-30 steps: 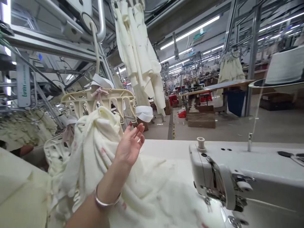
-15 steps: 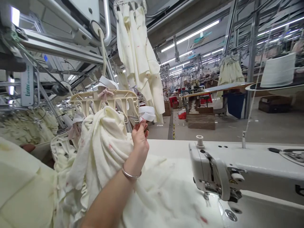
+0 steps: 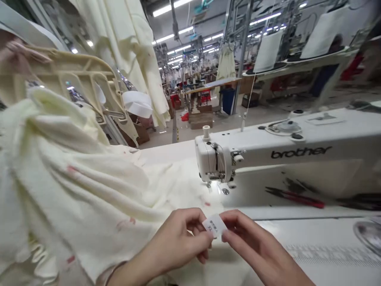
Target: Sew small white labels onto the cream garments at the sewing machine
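Observation:
A small white garment label (image 3: pixel 214 225) with dark print is pinched between both hands, low in the middle of the view. My left hand (image 3: pixel 187 238) is closed on its left edge, thumb and fingers together. On the right edge, my right hand (image 3: pixel 247 238) grips it with thumb and forefinger. Cream fabric with small reddish marks (image 3: pixel 89 186) spreads from the left to beneath the hands. The white sewing machine (image 3: pixel 212 159), lettered "brother", stands just beyond them, with fabric lying close to its needle area.
A beige clamp hanger (image 3: pixel 80 63) holds the fabric at upper left, with a white strip loop (image 3: pixel 137 103) at its end. More cream pieces (image 3: pixel 145 59) hang behind. Red-handled tweezers or snips (image 3: pixel 297 197) lie under the machine arm. Thread cones (image 3: pixel 268 51) stand at upper right.
My left hand has come down from the white strip at the hanger to the label in front of the machine. My right hand has entered view, and the camera has turned right.

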Motion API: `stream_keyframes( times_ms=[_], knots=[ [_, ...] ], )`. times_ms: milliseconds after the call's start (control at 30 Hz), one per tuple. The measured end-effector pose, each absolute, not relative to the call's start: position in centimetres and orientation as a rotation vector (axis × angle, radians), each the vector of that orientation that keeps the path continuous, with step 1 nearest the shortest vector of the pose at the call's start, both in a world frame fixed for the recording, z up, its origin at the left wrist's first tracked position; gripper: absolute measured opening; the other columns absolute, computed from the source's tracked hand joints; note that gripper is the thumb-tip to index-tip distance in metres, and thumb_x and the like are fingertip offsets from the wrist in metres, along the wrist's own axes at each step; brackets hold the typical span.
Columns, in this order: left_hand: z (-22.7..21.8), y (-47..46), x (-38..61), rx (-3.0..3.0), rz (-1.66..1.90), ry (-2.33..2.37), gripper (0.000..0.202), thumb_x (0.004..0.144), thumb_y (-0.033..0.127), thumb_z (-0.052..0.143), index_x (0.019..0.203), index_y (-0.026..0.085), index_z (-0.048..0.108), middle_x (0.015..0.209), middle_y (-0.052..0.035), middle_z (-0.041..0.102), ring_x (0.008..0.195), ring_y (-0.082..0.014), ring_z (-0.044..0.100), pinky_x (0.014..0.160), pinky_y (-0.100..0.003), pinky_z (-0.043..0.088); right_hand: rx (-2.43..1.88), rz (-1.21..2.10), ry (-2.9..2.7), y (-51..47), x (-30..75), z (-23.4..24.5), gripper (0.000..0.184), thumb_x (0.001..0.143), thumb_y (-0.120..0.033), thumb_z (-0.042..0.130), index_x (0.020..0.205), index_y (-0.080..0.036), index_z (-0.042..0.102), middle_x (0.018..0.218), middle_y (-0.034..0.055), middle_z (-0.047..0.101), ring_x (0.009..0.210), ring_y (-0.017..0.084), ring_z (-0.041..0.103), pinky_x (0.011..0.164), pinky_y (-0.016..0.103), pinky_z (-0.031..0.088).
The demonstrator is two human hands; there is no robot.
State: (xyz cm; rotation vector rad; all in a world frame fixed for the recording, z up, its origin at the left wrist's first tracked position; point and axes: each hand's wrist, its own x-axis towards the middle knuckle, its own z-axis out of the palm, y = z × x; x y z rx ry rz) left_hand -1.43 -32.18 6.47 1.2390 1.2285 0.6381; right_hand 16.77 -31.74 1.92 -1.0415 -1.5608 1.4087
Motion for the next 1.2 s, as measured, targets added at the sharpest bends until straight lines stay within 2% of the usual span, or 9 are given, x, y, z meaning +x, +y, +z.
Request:
stream_keyframes(
  times_ms=[100,267,467,600,733,900,1033,1100,1200],
  knots=[
    [6.4,-32.1,-1.7,1.281,0.657,1.254,0.019,0.077,0.031,0.063,0.075,0.014,0.056,0.062,-0.0003,0.056,0.055,-0.0098,0.053,0.053,-0.019,0.043,-0.955,1.478,-1.562,-30.7,15.6,2.6,0.038,0.09,-0.054,0.053,0.074,-0.019,0.056,0.071,-0.0002,0.053,0.069,0.013,0.05,0.065,0.021,0.042],
    [5.7,-31.7,-2.0,1.181,0.83,1.276,0.032,0.074,0.042,0.069,0.08,0.013,0.055,0.069,-0.0026,0.059,0.065,-0.0116,0.056,0.063,-0.021,0.047,-1.014,1.467,-1.518,-30.5,15.2,1.0,0.038,0.091,-0.053,0.053,0.076,-0.018,0.053,0.071,-0.0014,0.05,0.069,0.012,0.048,0.063,0.02,0.038],
    [6.7,-30.9,-2.0,1.245,0.82,1.365,0.03,0.076,0.043,0.065,0.075,0.014,0.056,0.06,-0.0014,0.059,0.058,-0.0131,0.058,0.056,-0.022,0.047,-1.092,1.321,-1.529,-31.3,15.5,0.6,0.033,0.092,-0.051,0.05,0.083,-0.019,0.055,0.076,0.0003,0.054,0.072,0.015,0.053,0.065,0.024,0.042],
    [7.7,-27.7,-1.8,1.747,0.675,1.673,0.014,0.083,0.028,0.057,0.075,0.017,0.06,0.068,-0.0018,0.063,0.064,-0.0158,0.06,0.062,-0.026,0.046,-1.156,0.535,-1.874,-31.8,16.5,-3.0,0.023,0.1,-0.034,0.041,0.116,-0.021,0.052,0.109,0.0056,0.057,0.1,0.019,0.054,0.083,0.029,0.043],
    [3.5,-24.0,-1.4,2.107,0.386,1.751,0.007,0.082,0.014,0.055,0.076,0.018,0.056,0.09,-0.0055,0.065,0.082,-0.0212,0.062,0.075,-0.032,0.047,-1.005,-0.144,-2.159,-31.7,17.1,-6.3,0.027,0.098,-0.016,0.035,0.118,-0.01,0.053,0.126,0.011,0.054,0.12,0.027,0.045,0.095,0.037,0.035],
    [-1.5,-22.8,-2.7,2.17,0.4,1.682,0.01,0.085,0.01,0.046,0.081,0.018,0.05,0.094,-0.0069,0.06,0.086,-0.021,0.06,0.077,-0.034,0.048,-0.984,-0.059,-2.155,-30.6,17.1,-6.5,0.023,0.097,-0.013,0.035,0.103,-0.012,0.057,0.117,0.0099,0.058,0.116,0.027,0.048,0.094,0.038,0.035],
    [0.0,-23.6,-2.6,2.097,0.537,1.687,0.008,0.085,0.016,0.047,0.081,0.019,0.053,0.102,-0.0084,0.063,0.096,-0.0229,0.059,0.086,-0.037,0.047,-1.054,0.062,-2.079,-29.6,16.6,-6.2,0.023,0.097,-0.011,0.035,0.081,-0.016,0.051,0.099,0.0093,0.055,0.102,0.025,0.051,0.084,0.037,0.039],
    [1.7,-23.9,-1.6,2.001,0.639,1.709,0.009,0.085,0.02,0.049,0.079,0.019,0.055,0.104,-0.0078,0.064,0.095,-0.0218,0.061,0.08,-0.032,0.048,-1.132,0.141,-2.106,-29.5,16.6,-6.4,0.021,0.097,-0.013,0.037,0.081,-0.017,0.049,0.097,0.0094,0.052,0.099,0.025,0.051,0.08,0.037,0.041],
    [3.2,-23.8,0.0,1.705,0.552,1.686,0.012,0.083,0.025,0.053,0.075,0.019,0.058,0.077,-0.0032,0.066,0.07,-0.0174,0.063,0.061,-0.025,0.046,-1.217,0.211,-2.117,-29.7,16.9,-6.6,0.015,0.097,-0.017,0.038,0.087,-0.017,0.05,0.1,0.0109,0.05,0.099,0.025,0.05,0.08,0.038,0.044]
  ],
)
